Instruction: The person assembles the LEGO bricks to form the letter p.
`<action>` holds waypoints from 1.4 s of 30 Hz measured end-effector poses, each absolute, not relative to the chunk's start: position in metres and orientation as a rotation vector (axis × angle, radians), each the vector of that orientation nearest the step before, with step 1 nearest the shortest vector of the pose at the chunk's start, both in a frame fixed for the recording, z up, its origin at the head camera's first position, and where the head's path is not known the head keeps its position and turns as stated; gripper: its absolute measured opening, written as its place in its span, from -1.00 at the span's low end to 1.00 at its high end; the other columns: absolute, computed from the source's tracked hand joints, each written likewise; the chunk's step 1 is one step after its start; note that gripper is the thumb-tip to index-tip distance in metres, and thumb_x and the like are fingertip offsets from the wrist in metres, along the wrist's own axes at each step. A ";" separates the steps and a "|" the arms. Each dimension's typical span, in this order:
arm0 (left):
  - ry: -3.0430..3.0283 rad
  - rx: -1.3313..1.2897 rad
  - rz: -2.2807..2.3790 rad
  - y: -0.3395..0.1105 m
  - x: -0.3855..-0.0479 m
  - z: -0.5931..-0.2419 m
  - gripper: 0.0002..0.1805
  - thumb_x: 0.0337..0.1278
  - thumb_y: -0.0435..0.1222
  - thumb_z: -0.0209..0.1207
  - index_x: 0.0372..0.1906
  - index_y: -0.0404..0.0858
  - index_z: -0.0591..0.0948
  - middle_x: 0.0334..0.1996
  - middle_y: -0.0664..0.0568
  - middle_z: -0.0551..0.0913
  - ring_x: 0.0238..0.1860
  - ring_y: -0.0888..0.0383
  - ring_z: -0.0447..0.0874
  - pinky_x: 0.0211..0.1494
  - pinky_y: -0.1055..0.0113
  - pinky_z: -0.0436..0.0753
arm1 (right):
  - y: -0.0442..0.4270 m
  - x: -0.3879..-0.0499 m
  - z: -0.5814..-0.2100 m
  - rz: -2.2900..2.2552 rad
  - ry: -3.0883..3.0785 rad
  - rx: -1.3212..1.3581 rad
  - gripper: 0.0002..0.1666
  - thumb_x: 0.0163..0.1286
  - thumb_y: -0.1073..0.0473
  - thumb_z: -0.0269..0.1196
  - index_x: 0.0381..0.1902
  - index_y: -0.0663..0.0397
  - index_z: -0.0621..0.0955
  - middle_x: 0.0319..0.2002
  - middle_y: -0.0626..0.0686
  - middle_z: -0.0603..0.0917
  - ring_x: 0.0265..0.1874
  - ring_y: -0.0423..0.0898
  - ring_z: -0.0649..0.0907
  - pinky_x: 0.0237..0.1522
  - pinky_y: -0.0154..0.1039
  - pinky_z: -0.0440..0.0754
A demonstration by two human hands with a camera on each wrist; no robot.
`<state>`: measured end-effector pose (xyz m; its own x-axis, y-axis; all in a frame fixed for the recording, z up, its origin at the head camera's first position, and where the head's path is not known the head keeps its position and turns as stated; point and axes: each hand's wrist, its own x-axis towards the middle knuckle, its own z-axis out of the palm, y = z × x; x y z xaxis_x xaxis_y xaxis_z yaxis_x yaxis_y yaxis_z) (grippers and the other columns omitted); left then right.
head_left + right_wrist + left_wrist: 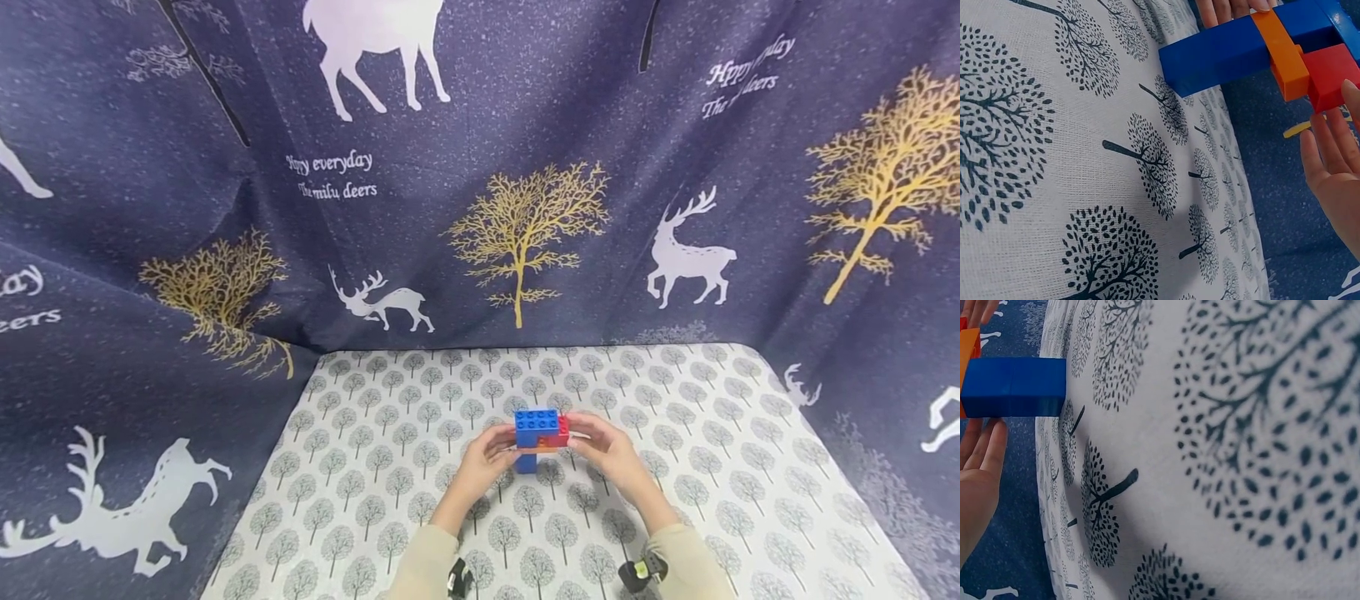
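A small structure of toy building bricks stands upright between my two hands. Its top is a studded blue brick [536,423], with a red brick [563,432] beside it on the right. Beneath these runs an orange brick [1282,53], carried on a blue column [1016,387]. My left hand [483,460] holds the structure's left side, thumb low near the orange layer and fingers behind. On the other side, my right hand [613,454] pinches the red brick between thumb and fingers. Whether the column's foot touches the cloth is hard to tell.
A white tablecloth [360,500] printed with grey trees covers the table. Behind and at both sides hangs a dark blue curtain [450,250] with deer and golden trees. A camera [643,572] is strapped to the right wrist.
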<state>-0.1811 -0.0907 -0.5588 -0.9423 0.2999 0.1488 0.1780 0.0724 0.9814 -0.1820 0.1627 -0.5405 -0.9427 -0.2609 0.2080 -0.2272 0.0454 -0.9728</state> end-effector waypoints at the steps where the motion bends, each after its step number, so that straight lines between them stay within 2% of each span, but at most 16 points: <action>1: 2.241 0.491 2.010 -0.091 -0.182 -0.562 -0.51 0.19 -0.43 0.20 0.23 -0.37 0.42 0.12 -0.28 0.54 0.18 -0.19 0.49 0.30 0.09 0.49 | 0.163 -0.182 -0.541 -2.087 2.250 -0.522 -0.48 0.29 0.24 0.30 0.20 0.18 0.49 0.16 0.24 0.56 0.09 -0.19 0.58 0.10 -0.28 0.62; 5: 2.275 0.470 1.985 -0.090 -0.184 -0.564 -0.52 0.20 -0.37 0.21 0.23 -0.30 0.44 0.12 -0.19 0.57 0.16 -0.09 0.53 0.28 0.22 0.51 | 0.163 -0.183 -0.541 -2.074 2.252 -0.470 -0.45 0.27 0.20 0.32 0.21 0.15 0.49 0.16 0.21 0.56 0.08 -0.22 0.59 0.09 -0.30 0.61; 13: 2.302 0.397 1.972 -0.088 -0.187 -0.557 -0.50 0.20 -0.32 0.21 0.24 -0.31 0.44 0.07 -0.17 0.59 0.11 -0.06 0.56 0.23 0.33 0.55 | 0.164 -0.194 -0.537 -2.016 2.315 -0.501 -0.47 0.30 0.15 0.29 0.22 0.11 0.49 0.14 0.17 0.58 0.08 -0.24 0.58 0.13 -0.34 0.57; 17: 2.337 0.383 1.951 -0.089 -0.189 -0.551 -0.50 0.21 -0.29 0.22 0.24 -0.33 0.44 0.06 -0.18 0.60 0.09 -0.06 0.57 0.21 0.34 0.57 | 0.161 -0.198 -0.525 -1.980 2.347 -0.486 -0.49 0.31 0.13 0.29 0.21 0.06 0.51 0.12 0.13 0.60 0.08 -0.11 0.60 0.11 -0.35 0.58; 22: 2.352 0.365 1.933 -0.094 -0.192 -0.553 -0.48 0.22 -0.15 0.23 0.22 -0.28 0.48 -0.01 -0.12 0.63 0.04 -0.01 0.60 0.14 0.36 0.61 | 0.156 -0.194 -0.498 -1.913 2.339 -0.468 -0.50 0.36 0.21 0.25 0.24 0.17 0.49 0.13 0.19 0.59 0.10 0.08 0.59 0.15 -0.15 0.59; 24: 2.353 0.343 1.919 -0.096 -0.192 -0.554 -0.47 0.21 -0.11 0.23 0.22 -0.26 0.49 -0.02 -0.10 0.63 0.04 -0.01 0.60 0.13 0.33 0.62 | 0.155 -0.195 -0.493 -1.867 2.348 -0.457 -0.49 0.37 0.21 0.24 0.24 0.20 0.47 0.13 0.22 0.58 0.08 0.12 0.59 0.15 -0.03 0.59; 27: 2.354 0.309 1.904 -0.096 -0.193 -0.551 -0.46 0.21 -0.07 0.23 0.22 -0.25 0.50 -0.01 -0.10 0.63 0.06 -0.03 0.59 0.16 0.27 0.61 | 0.156 -0.201 -0.498 -1.801 2.372 -0.410 -0.47 0.37 0.12 0.24 0.26 0.12 0.47 0.13 0.20 0.58 0.05 0.10 0.61 0.15 0.06 0.57; 32: 2.351 0.279 1.906 -0.096 -0.194 -0.548 -0.49 0.24 -0.10 0.21 0.20 -0.29 0.51 -0.02 -0.14 0.62 0.06 -0.06 0.60 0.18 0.20 0.60 | 0.158 -0.215 -0.515 -1.788 2.376 -0.378 -0.45 0.34 -0.01 0.26 0.25 0.01 0.50 0.15 0.15 0.58 0.01 0.06 0.63 0.13 0.03 0.59; 37: 2.311 0.213 1.916 -0.094 -0.196 -0.554 -0.55 0.24 -0.17 0.20 0.17 -0.30 0.53 -0.02 -0.14 0.64 0.00 -0.02 0.64 0.11 0.24 0.65 | 0.156 -0.222 -0.526 -1.887 2.246 -0.358 -0.45 0.35 0.10 0.26 0.25 0.16 0.49 0.16 0.24 0.55 0.02 0.08 0.62 0.12 -0.04 0.61; 42: 2.203 0.150 1.984 -0.094 -0.196 -0.559 -0.57 0.26 -0.25 0.18 0.16 -0.39 0.51 -0.07 -0.20 0.64 -0.09 -0.05 0.69 0.06 0.12 0.68 | 0.152 -0.224 -0.532 -1.911 2.163 -0.266 -0.45 0.34 0.21 0.24 0.25 0.29 0.45 0.12 0.29 0.56 -0.01 0.06 0.63 0.19 0.08 0.53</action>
<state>-0.1964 -0.0936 -0.5590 -0.9800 0.1895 -0.0606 -0.0405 0.1081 0.9933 -0.2243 0.1517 -0.5319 -0.9541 -0.2935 -0.0604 0.0237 0.1270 -0.9916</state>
